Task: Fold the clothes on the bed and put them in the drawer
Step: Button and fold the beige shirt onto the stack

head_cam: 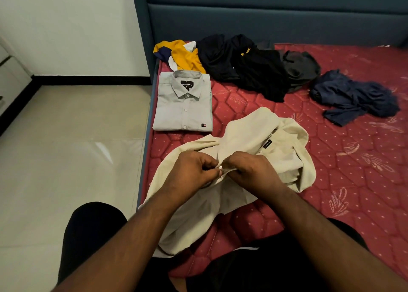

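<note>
Six garments on my red quilted mattress (331, 159). Black heap (240, 66) near the headboard, largest. Cream shirt (249, 137) rumpled at the near edge (unfolded). Grey shirt (184, 101) folded flat, collar up, by the mattress's left edge. Navy garment (355, 96) crumpled far right. Yellow-and-navy top (183, 54) bunched in the corner; dark grey piece (301, 67) beside the black. My left hand (192, 172) and right hand (254, 170) meet knuckle to knuckle, fingers curled, pinching the cream shirt's front edge.

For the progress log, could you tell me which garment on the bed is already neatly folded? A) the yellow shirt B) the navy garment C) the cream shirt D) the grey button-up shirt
D: the grey button-up shirt lies flat and squared, collar up, while the others lie crumpled.
</note>
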Action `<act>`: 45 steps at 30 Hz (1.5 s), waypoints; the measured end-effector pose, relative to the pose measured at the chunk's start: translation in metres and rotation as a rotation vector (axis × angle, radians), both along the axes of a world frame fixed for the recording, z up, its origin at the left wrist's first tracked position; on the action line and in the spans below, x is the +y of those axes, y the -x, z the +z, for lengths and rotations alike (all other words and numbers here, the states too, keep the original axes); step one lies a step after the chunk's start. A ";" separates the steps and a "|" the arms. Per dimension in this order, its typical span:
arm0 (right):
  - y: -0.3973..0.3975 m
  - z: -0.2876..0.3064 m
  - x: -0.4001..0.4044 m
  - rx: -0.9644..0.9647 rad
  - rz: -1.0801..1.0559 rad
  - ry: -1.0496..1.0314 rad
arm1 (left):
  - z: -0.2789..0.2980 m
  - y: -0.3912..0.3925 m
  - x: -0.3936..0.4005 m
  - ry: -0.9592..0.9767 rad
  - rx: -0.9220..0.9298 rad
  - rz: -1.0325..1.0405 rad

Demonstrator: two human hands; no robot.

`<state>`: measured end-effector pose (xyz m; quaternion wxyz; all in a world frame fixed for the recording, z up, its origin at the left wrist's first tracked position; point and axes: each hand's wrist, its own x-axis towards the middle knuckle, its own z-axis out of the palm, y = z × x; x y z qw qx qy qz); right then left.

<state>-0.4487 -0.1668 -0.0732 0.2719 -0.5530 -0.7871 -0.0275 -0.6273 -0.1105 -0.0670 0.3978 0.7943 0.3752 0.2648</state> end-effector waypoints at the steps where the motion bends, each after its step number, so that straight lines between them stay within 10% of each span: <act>1: 0.000 0.001 0.000 0.057 -0.007 0.051 | -0.002 -0.001 -0.001 -0.093 0.021 0.004; 13: 0.000 0.003 0.014 0.066 -0.127 0.410 | -0.030 -0.005 -0.005 -0.692 0.233 0.084; 40: 0.016 -0.018 0.001 0.181 -0.224 0.301 | -0.061 -0.015 0.000 -0.684 0.126 0.162; 45: 0.001 -0.024 -0.019 0.516 -0.232 0.530 | -0.067 0.008 0.015 -0.852 0.103 0.149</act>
